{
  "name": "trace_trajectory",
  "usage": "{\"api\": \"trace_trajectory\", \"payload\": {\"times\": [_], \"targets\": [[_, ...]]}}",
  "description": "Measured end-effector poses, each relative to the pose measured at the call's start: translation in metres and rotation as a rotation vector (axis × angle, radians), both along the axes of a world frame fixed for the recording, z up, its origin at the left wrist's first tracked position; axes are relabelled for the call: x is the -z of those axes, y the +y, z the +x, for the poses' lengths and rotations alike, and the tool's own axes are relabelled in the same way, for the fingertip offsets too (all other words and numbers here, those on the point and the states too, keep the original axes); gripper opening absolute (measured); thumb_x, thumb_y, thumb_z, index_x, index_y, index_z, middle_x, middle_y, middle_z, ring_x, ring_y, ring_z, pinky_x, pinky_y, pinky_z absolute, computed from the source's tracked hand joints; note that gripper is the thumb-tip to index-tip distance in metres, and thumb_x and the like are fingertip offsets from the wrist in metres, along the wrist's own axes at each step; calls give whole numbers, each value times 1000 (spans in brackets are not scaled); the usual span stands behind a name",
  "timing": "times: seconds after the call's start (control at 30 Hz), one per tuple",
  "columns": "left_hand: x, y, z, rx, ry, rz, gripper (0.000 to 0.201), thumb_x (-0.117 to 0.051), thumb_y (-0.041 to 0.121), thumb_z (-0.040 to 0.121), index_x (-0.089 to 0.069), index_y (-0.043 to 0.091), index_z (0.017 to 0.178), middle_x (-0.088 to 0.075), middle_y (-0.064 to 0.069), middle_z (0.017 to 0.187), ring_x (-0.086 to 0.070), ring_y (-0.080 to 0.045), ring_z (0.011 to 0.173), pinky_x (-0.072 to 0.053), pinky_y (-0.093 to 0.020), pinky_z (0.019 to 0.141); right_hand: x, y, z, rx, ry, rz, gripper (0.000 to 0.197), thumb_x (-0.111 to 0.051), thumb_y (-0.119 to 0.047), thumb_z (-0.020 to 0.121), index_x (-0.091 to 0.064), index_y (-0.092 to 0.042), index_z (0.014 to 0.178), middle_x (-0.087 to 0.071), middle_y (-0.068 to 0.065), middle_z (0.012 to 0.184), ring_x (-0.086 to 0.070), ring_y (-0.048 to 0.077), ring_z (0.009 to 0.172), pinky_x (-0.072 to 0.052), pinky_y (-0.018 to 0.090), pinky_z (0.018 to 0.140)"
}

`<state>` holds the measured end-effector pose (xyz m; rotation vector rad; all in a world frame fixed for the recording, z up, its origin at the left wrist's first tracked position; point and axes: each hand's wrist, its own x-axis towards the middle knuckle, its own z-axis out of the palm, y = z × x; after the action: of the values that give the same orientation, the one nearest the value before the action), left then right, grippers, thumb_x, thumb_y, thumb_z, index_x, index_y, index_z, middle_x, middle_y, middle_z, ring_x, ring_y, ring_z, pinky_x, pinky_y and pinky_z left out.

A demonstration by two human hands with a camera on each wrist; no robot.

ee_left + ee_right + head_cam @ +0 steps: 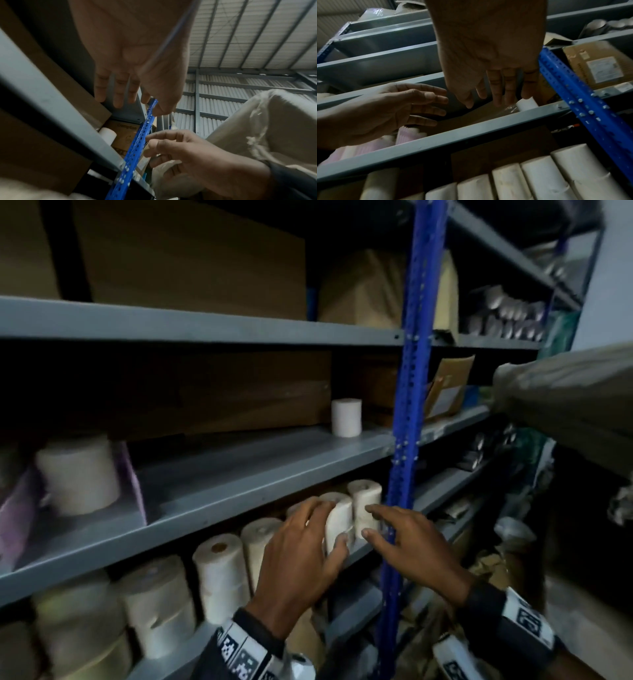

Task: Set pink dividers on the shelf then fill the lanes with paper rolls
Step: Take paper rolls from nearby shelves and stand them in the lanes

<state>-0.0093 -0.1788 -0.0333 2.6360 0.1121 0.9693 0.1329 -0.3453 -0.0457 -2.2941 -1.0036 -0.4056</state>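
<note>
Both hands reach toward the row of cream-coloured paper rolls standing upright on the lower grey metal shelf (363,607), just left of the blue perforated steel upright (407,419). The left hand (301,556) lies with spread fingers over the front of one tall cream paper roll (337,518); its thumb sits against the roll's lower face, yet the head view is blurred and whether the fingers truly clasp the roll cannot be told. In the right wrist view the same hand (385,112) shows relaxed, nearly straight fingers with nothing between them. The right hand (414,546) is spread wide, fingers straight, with its fingertips (371,510) touching or just short of the neighbouring cream paper roll (364,498) nearest the upright; it holds nothing. On the middle grey metal shelf (260,474) above, a small white paper roll (346,417) stands alone near the upright, well apart from a large cream paper roll (78,474) that sits far to the left in a lane between two thin pink corrugated plastic dividers (132,474). Brown cardboard cartons (191,258) fill the top shelf. A bulky bundle wrapped in clear plastic (575,402) juts in from the right.
</note>
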Motion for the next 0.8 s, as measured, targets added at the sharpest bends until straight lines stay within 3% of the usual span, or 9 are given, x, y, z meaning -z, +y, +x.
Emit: {"api": "trace_trajectory", "payload": {"times": [0.1, 0.17, 0.33, 0.43, 0.5, 0.6, 0.67, 0.73, 0.8], "targets": [[-21, 0, 51, -12, 17, 3, 52, -62, 45, 95, -56, 23, 143, -55, 7, 143, -57, -15, 126, -47, -29, 101, -10, 3, 44, 28, 14, 65, 50, -63, -52, 85, -59, -30, 130, -67, -6, 121, -63, 14, 112, -51, 32, 94], [-34, 4, 86, -14, 72, -12, 58, -61, 47, 95, -49, 27, 148, -51, 8, 147, -54, -15, 130, -46, -32, 104, -16, 6, 73, 44, 45, 116, 51, -66, -48, 83, -58, -31, 131, -67, -5, 123, -62, 14, 115, -50, 30, 96], [-61, 35, 164, -19, 257, -36, 68, -64, 51, 94, -42, 27, 153, -48, 1, 154, -47, -19, 139, -43, -35, 110, -32, 26, 138, 23, 151, 152, 59, -65, -47, 83, -51, -29, 138, -63, 0, 128, -58, 16, 121, -48, 28, 98], [-76, 62, 208, -20, 351, -36, 71, -67, 50, 91, -44, 23, 152, -52, -4, 150, -50, -23, 136, -43, -34, 109, -46, 45, 173, -7, 165, 167, 57, -65, -47, 85, -51, -28, 137, -63, 1, 130, -57, 16, 121, -46, 26, 96], [-88, 79, 238, 0, 382, -94, 67, -72, 46, 90, -49, 20, 148, -59, -5, 143, -57, -22, 127, -46, -29, 101, -58, 61, 198, -23, 188, 173, 59, -66, -45, 85, -50, -26, 139, -60, 3, 133, -56, 17, 122, -47, 28, 97], [-106, 105, 280, 62, 383, -199, 58, -78, 41, 88, -58, 19, 138, -67, -2, 117, -60, -11, 98, -45, -10, 67, -79, 83, 238, -20, 202, 148, 62, -69, -43, 84, -48, -25, 141, -59, 3, 136, -57, 19, 122, -45, 28, 97], [-114, 120, 305, 139, 379, -220, 45, -79, 33, 90, -65, 14, 128, -73, -6, 115, -62, -7, 85, -41, -3, 58, -92, 96, 263, -16, 182, 121, 62, -69, -42, 84, -48, -24, 140, -58, 2, 137, -56, 20, 122, -44, 27, 95], [-119, 133, 326, 226, 403, -266, 41, -77, 22, 92, -66, 9, 129, -72, -13, 124, -65, -9, 91, -47, -4, 68, -105, 108, 285, -15, 166, 98, 63, -69, -41, 84, -48, -23, 140, -59, 1, 137, -56, 19, 122, -43, 25, 92], [-122, 146, 345, 295, 404, -308, 49, -76, 14, 92, -59, 5, 138, -66, -12, 135, -63, -15, 114, -51, -16, 92, -117, 123, 307, -19, 161, 74, 66, -69, -40, 84, -45, -21, 143, -58, 3, 138, -56, 20, 125, -46, 30, 99]]}}
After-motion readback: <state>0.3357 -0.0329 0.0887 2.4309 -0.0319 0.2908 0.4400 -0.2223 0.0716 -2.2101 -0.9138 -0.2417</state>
